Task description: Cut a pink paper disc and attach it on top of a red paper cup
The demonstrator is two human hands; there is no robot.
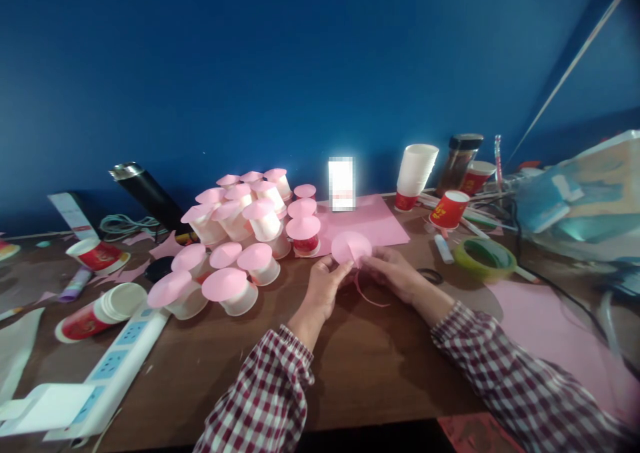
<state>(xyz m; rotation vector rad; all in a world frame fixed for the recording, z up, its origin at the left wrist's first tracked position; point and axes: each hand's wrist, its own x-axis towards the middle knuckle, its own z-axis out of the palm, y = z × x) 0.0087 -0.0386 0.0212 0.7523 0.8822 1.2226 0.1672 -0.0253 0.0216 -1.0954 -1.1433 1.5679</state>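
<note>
Between my two hands is a round pink paper disc [350, 246] with a crease or slit running to its middle. My left hand [326, 283] pinches its lower left edge with the thumb on top. From the other side, my right hand [393, 273] grips the right edge, its fingertips partly hidden. A thin curled pink paper strip [367, 297] hangs below the disc to the table. Left of my hands stand several paper cups [267, 273] topped with shallow pink paper cones [225, 284].
Pink paper sheets [385, 223] lie behind my hands and at right. Stacked white cups [417, 169], a red cup [449, 211], a glue stick [443, 249] and a tape roll [485, 258] stand at right. At left are a power strip [113, 363] and a black flask [150, 196].
</note>
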